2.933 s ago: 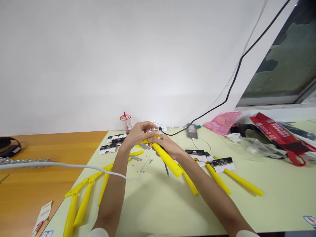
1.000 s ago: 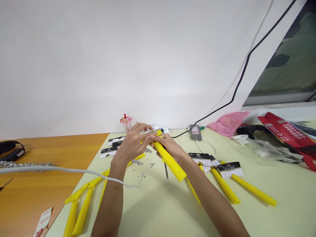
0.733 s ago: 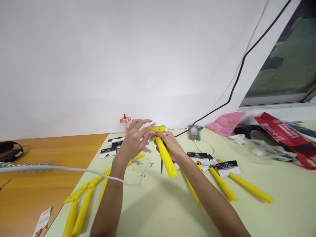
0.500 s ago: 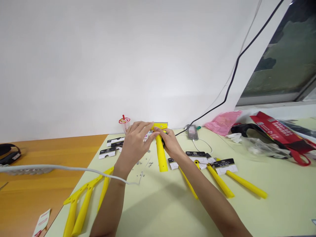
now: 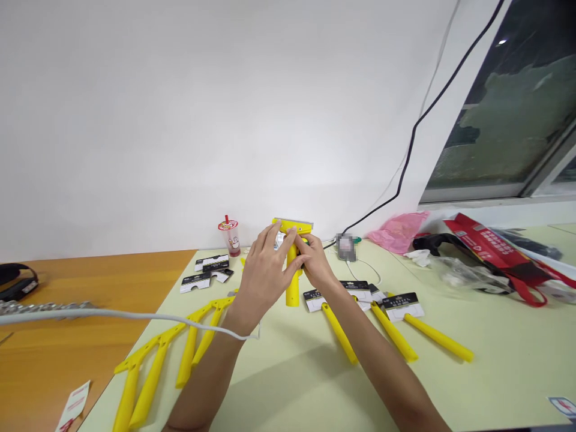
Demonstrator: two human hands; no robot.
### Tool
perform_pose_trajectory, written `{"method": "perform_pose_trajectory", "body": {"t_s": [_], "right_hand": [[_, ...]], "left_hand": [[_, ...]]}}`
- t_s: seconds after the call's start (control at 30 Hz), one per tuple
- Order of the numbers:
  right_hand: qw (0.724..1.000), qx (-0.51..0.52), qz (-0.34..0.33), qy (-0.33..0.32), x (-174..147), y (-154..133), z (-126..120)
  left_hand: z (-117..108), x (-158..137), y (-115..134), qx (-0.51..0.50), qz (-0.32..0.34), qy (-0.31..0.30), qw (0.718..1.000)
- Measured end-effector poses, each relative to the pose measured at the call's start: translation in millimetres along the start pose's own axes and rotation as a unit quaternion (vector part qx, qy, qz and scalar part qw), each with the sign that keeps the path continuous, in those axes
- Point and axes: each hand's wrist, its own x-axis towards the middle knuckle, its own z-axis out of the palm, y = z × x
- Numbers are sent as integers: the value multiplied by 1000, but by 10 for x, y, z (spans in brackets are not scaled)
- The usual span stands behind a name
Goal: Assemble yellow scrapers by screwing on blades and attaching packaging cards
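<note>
A yellow scraper is held upright in front of me, its wide head at the top with a grey blade strip along the upper edge. My left hand grips it from the left, fingertips on the head and thumb across the handle. From the other side my right hand closes around the neck just below the head. Something dark shows beside the right fingers, too hidden to name. Left of my left forearm, several yellow scrapers lie in a slanting row. More yellow scrapers with black-and-white cards lie to the right.
Black-and-white cards and a drink cup with a red straw stand at the back left. A white cable crosses before my left forearm. Pink plastic and a red bag lie at the back right.
My left fingers have shifted on the scraper's head, and more of the head and blade strip shows. The view has moved slightly, uncovering more of the scrapers at left.
</note>
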Motion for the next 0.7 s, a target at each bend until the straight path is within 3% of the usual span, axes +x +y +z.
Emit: {"method": "perform_pose_trajectory", "body": {"t_s": [0.53, 0.7], "right_hand": [[996, -15, -6, -83, -150, -250, -33], [992, -42, -20, -116, -116, -232, -106]], "left_hand": [[-101, -22, 51, 18, -9, -2, 1000], [-99, 0, 18, -31, -18, -13, 999]]}}
